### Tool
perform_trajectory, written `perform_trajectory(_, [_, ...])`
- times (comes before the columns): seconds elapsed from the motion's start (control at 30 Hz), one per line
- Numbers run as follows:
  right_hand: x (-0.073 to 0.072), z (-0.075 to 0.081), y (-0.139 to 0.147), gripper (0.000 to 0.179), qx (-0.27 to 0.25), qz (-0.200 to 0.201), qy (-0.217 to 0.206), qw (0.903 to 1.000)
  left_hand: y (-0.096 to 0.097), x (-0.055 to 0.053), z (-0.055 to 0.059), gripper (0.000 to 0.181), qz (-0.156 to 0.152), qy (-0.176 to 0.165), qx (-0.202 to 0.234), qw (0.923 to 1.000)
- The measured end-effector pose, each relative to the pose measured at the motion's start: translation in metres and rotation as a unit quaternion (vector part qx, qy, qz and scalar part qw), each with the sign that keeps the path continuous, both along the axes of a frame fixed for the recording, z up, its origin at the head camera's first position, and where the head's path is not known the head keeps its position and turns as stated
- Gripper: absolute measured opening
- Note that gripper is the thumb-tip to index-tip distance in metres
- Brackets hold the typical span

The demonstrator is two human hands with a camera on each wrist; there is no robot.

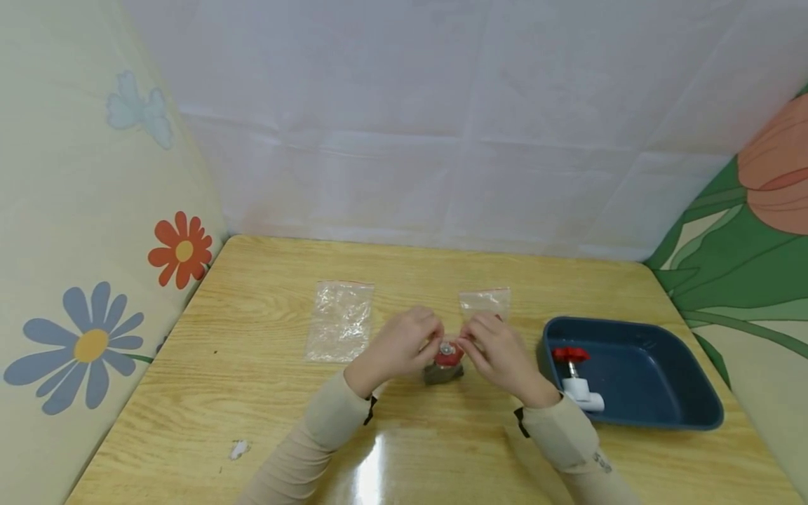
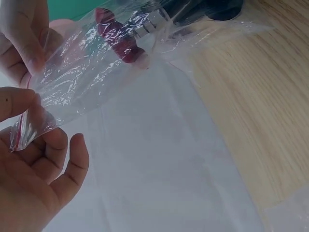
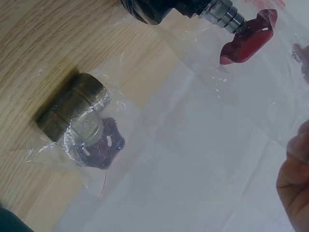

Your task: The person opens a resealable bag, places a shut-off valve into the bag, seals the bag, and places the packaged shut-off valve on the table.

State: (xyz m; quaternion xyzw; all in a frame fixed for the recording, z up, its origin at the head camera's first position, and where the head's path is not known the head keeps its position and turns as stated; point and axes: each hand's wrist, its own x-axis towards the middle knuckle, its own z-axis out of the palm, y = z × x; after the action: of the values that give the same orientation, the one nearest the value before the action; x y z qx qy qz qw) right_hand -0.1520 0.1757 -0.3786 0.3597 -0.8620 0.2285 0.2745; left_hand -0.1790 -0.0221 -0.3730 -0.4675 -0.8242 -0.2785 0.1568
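Over the middle of the table, my left hand [image 1: 404, 341] and right hand [image 1: 501, 356] pinch the top of a clear zip bag [image 2: 63, 92] along its red seal line. Inside the bag is a valve with a red handwheel [image 1: 449, 355], a silver stem [image 3: 222, 15] and a dark body [image 1: 442, 374]. Thumb and fingertips of the left hand grip one end of the seal in the left wrist view. At the other end are the right hand's fingers, only partly in the right wrist view. Beyond the right hand lies another bag [image 1: 485, 301], holding a brass-coloured valve [image 3: 72, 113] with a red handwheel [image 3: 106, 145].
A flat clear zip bag [image 1: 341, 319] lies left of the hands. At the right stands a dark blue tray [image 1: 656, 330] with a white valve [image 1: 577, 393] with a red handle. A small white scrap [image 1: 239, 449] is near the front left. Fabric walls border the table.
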Motion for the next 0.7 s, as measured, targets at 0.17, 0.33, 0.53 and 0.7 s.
perform_trajectory(0.17, [0.0006,-0.0018,0.0032,0.04,-0.017,-0.009,0.001,0.9998,-0.0013,0.0014,-0.0017,0.007,0.002,0.001,0.001,1.0])
perform_trajectory(0.33, [0.0018,-0.0021,0.0049,0.038,-0.029,-0.018,-0.015,0.9993,-0.0037,0.0034,-0.001,0.008,0.007,-0.016,0.005,0.9998])
perform_trajectory(0.53, [0.001,-0.0031,0.0055,0.024,-0.059,0.012,-0.035,0.9975,-0.006,0.0049,-0.0029,0.013,0.005,-0.026,0.022,0.9994])
perform_trajectory(0.7, [-0.0004,-0.0022,0.0019,0.006,-0.077,0.049,-0.042,0.9949,-0.0059,0.0053,-0.0039,0.012,0.001,-0.022,0.029,0.9993])
